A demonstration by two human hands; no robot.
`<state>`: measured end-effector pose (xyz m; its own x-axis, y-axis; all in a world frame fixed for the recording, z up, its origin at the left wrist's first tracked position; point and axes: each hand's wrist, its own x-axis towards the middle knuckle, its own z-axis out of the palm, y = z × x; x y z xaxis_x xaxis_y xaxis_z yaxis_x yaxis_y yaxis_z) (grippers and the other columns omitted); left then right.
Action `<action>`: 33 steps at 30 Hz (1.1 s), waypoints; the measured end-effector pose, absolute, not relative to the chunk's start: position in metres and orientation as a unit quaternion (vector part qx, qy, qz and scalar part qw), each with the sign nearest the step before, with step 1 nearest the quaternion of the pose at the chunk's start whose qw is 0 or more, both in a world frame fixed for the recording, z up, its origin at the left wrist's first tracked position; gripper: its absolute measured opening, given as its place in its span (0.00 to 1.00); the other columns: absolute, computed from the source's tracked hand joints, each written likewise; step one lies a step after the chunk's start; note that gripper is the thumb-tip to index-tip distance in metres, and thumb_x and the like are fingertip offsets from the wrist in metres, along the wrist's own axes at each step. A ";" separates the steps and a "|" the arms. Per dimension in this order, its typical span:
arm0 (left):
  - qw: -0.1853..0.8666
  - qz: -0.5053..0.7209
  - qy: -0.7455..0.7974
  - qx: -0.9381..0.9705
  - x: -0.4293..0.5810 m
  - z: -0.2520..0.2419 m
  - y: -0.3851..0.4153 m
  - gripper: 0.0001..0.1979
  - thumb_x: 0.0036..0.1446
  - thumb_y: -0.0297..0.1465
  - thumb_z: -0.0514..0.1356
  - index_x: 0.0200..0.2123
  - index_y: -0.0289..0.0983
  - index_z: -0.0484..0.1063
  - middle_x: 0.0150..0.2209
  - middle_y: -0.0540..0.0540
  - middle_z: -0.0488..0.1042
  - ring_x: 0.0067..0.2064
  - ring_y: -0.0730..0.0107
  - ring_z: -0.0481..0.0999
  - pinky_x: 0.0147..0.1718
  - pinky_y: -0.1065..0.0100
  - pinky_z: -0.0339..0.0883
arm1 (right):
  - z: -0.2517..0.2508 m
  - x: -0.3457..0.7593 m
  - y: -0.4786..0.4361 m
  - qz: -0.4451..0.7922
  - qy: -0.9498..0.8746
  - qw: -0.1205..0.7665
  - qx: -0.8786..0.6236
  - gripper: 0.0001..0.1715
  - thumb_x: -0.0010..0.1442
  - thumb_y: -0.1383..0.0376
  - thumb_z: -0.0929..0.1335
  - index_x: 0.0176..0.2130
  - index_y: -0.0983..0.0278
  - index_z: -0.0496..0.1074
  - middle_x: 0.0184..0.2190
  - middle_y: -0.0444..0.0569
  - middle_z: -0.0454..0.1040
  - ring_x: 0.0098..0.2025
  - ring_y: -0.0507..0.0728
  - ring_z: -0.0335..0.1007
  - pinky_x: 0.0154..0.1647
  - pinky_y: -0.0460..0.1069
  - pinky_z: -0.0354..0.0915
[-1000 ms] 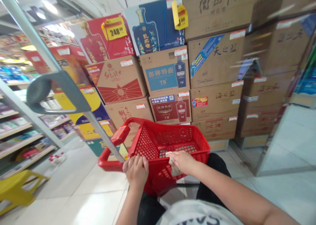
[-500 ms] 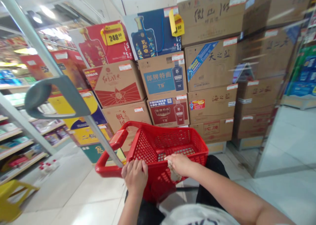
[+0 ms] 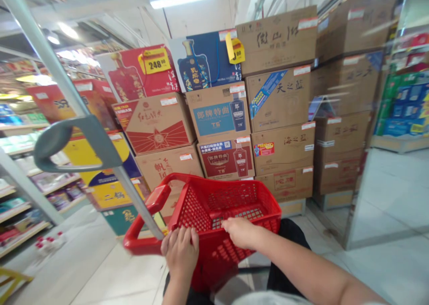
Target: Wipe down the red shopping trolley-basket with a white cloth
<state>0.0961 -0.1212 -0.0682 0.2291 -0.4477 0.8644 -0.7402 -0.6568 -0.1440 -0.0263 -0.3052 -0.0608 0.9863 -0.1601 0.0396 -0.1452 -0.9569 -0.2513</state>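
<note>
A red plastic shopping cart with a perforated basket stands in front of me. My left hand is closed over its near rim, by the foot of a slanted metal pole with a grey loop handle. Farther right on the same rim, my right hand is closed, its fingertips turned in over the edge. The light cloth seen in it half a second ago is now hidden by the hand and rim. The basket floor shows bare grid.
Stacked cardboard liquor cartons form a wall behind the cart. At the left are store shelves and part of a yellow stool. A glass panel rises at the right, above the pale tiled floor.
My right hand has shifted slightly along the rim to the left, and the cloth that hung below it has gone out of sight. The view has tilted up a little; my left hand keeps its place.
</note>
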 end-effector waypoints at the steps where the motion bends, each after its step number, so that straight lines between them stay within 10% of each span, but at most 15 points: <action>1: 0.147 0.483 -0.392 0.769 0.096 -0.068 -0.121 0.05 0.58 0.29 0.56 0.29 0.38 0.70 0.31 0.47 0.74 0.39 0.62 0.71 0.46 0.58 0.58 | -0.060 -0.024 -0.299 -0.036 0.068 0.128 -0.989 0.22 0.52 0.74 0.64 0.47 0.64 0.69 0.43 0.54 0.73 0.44 0.60 0.71 0.42 0.50 0.62; 33: 0.099 0.368 -0.444 0.811 0.083 -0.062 -0.151 0.12 0.61 0.32 0.51 0.27 0.39 0.70 0.28 0.47 0.72 0.38 0.61 0.69 0.52 0.52 0.53 | -0.074 -0.009 -0.306 -0.035 0.159 0.100 -0.982 0.23 0.48 0.73 0.65 0.46 0.67 0.70 0.43 0.59 0.73 0.44 0.66 0.71 0.45 0.56 0.64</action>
<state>0.0830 -0.1507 -0.0625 0.3343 -0.6470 0.6853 -0.7929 -0.5861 -0.1665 -0.0093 -0.3057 -0.0745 0.9470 -0.3190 0.0376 -0.3049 -0.9295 -0.2074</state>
